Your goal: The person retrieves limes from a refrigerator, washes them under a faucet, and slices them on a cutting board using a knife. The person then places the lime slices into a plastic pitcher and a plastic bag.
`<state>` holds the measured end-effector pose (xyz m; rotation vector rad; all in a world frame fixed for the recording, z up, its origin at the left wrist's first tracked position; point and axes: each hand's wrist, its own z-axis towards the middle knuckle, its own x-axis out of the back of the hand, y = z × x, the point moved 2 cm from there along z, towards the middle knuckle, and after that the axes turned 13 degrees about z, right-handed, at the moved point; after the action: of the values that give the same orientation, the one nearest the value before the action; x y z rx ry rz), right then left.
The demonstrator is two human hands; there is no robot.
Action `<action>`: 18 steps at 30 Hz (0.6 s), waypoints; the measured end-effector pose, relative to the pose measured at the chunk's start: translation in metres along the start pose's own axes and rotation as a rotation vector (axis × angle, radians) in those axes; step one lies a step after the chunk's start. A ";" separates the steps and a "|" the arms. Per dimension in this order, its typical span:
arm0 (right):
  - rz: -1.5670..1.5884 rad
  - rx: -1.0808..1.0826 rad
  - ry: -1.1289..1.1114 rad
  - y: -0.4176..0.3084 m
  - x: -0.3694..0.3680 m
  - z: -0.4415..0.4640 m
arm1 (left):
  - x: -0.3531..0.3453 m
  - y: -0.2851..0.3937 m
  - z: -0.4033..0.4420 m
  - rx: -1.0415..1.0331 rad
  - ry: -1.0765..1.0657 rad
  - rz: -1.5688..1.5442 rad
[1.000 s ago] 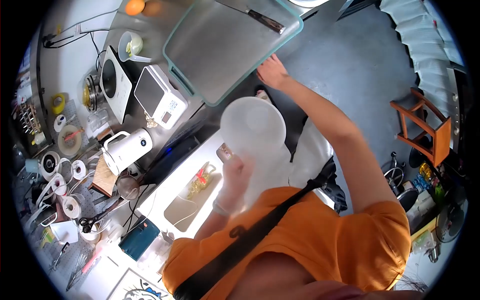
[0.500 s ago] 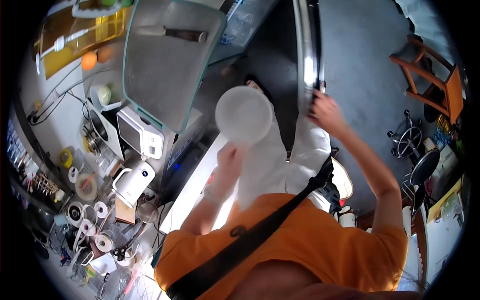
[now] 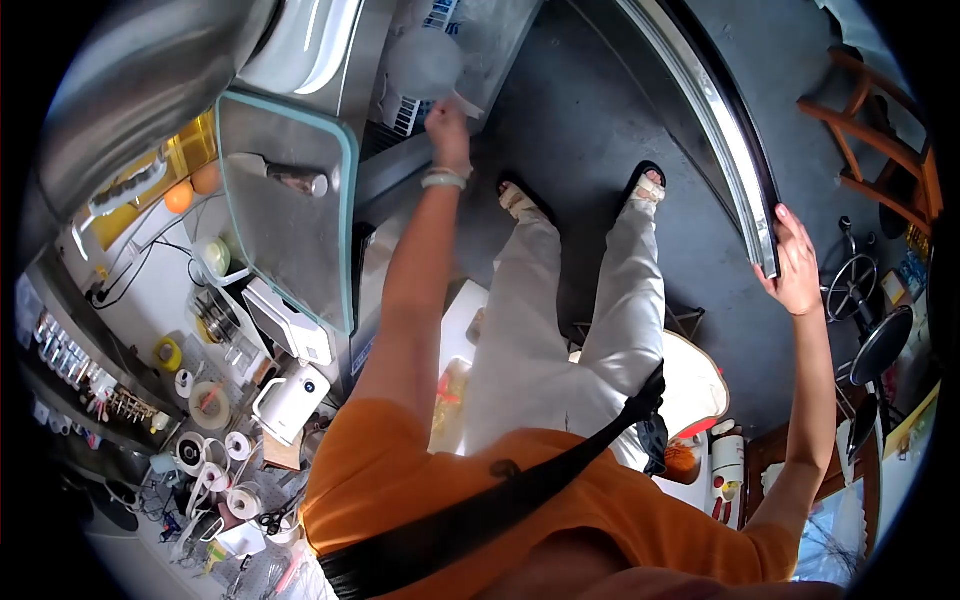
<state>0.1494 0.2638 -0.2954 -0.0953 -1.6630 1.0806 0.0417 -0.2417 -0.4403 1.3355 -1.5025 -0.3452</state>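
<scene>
My left hand [image 3: 448, 128], with a bracelet on its wrist, is closed at the near rim of a translucent round container [image 3: 424, 63]. The container is over the open lower compartment [image 3: 483, 50] at the upper middle, where clear plastic and a blue-and-white slatted item show. On the right, my right hand [image 3: 795, 262] grips the end of the open metal-edged door [image 3: 720, 120], its fingers along the outer edge and the thumb beneath.
A teal-rimmed cutting board [image 3: 290, 220] bears a knife [image 3: 290, 178] at the left. Near it are a white scale [image 3: 290, 322], a white kettle [image 3: 291, 403] and oranges [image 3: 179, 197]. A wooden chair [image 3: 880, 140] stands at the right; a white round-topped stool [image 3: 695, 380] is beside my legs.
My left hand has carried the container forward from near my lap to the open compartment. My right hand has moved right with the door, which has swung wider open.
</scene>
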 end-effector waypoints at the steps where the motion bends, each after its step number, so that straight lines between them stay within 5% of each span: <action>1: 0.008 0.015 -0.008 0.001 -0.003 -0.004 | 0.001 0.004 0.012 0.027 0.031 0.034; 4: 0.033 0.018 -0.013 0.005 -0.009 -0.010 | -0.003 -0.005 0.032 0.052 0.014 0.048; 7: 0.058 0.034 0.006 0.008 -0.011 -0.015 | -0.015 -0.038 0.048 0.020 -0.262 0.260; 11: 0.077 0.067 0.019 0.011 -0.012 -0.020 | -0.050 -0.037 0.069 0.231 -0.350 0.107; 14: 0.046 0.084 0.063 0.013 -0.013 -0.022 | -0.063 -0.024 0.078 0.052 -0.323 0.061; 18: 0.080 0.050 0.110 0.018 -0.019 -0.032 | -0.056 -0.019 0.075 0.128 -0.414 0.046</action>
<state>0.1750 0.2830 -0.3220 -0.1873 -1.5437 1.1556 -0.0183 -0.2306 -0.5133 1.3828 -1.9229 -0.5274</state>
